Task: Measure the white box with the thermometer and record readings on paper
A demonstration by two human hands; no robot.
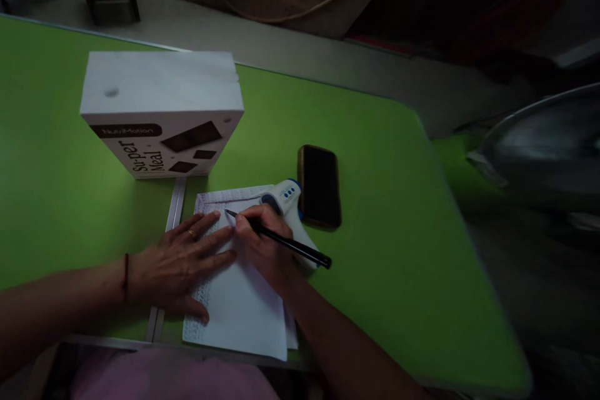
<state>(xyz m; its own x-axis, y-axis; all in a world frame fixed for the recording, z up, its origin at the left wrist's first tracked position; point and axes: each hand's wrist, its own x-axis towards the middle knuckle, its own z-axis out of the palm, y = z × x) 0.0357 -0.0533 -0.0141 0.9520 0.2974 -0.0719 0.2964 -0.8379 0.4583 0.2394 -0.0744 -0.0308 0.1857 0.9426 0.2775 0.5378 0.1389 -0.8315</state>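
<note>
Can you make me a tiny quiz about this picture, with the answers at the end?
1. Which hand holds the pen?
2. True or false: the box stands on the green table.
3. Fill the gap: the left hand rests partly on the white ____.

Key:
1. The right hand.
2. True.
3. Paper.

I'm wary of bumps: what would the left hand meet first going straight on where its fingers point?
Ahead of the left hand, probably the right hand; the black pen it holds may be touched as soon, since depth is unclear.
</note>
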